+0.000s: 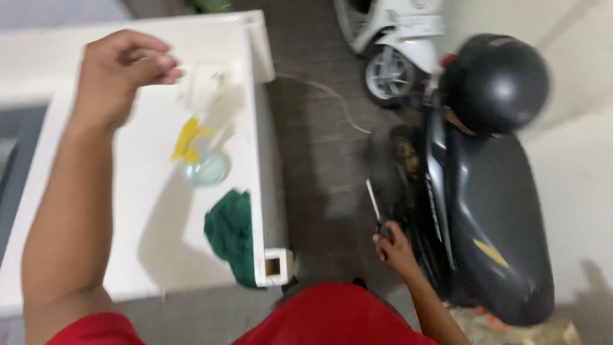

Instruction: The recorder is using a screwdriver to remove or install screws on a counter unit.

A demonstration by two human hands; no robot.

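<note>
The right hand (394, 246) closes its fingers around the dark handle of a screwdriver (375, 207), whose thin pale shaft points up and away from the body, close beside the flank of a black scooter (485, 217). The left hand (121, 73) hovers over a white table (147, 243) with its fingers curled loosely inward, thumb near the fingertips, pinching nothing that can be made out; motion blur hides finer detail. Below that hand lie a spray bottle (199, 160) with a yellow trigger and, at the table's near edge, a green cloth (231, 233) that partly overhangs it. A black helmet (495, 83) rests on the scooter; a white scooter (393, 45) stands beyond. Risks, as judged: the exposed tip may scratch the scooter's panel if the wrist swings; the overhanging cloth may slide off; a hasty reach may topple the bottle.
</note>
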